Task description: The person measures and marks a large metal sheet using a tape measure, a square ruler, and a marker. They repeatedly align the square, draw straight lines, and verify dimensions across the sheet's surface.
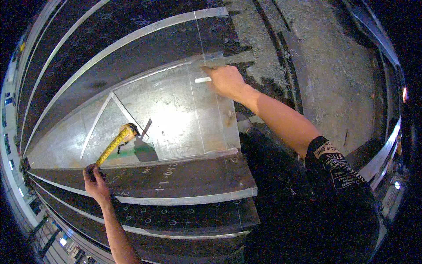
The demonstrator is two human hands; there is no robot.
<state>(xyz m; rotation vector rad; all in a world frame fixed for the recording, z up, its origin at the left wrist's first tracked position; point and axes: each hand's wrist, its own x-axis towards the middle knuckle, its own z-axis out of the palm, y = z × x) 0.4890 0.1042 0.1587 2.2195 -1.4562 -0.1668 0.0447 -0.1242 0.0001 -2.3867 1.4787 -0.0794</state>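
My left hand (97, 187) pinches the yellow blade of a tape measure (107, 152). The blade runs to its yellow and black case (127, 131), which is over the bright steel plate (171, 110) and casts a shadow on it. My right hand (227, 81) is over the plate's right end, forefinger stretched to its upper edge. A white stick, seemingly chalk (202, 80), juts from its closed fingers. Between the hands, a thin pale V-shaped piece (100, 115) lies on the plate; whether it is a set square I cannot tell.
Long dark steel beams with light flange edges (189, 201) run on both sides of the plate. White chalk marks and circles (165, 211) show on their faces. Rough concrete floor (334, 83) lies to the right, with dark rails (285, 57) across it.
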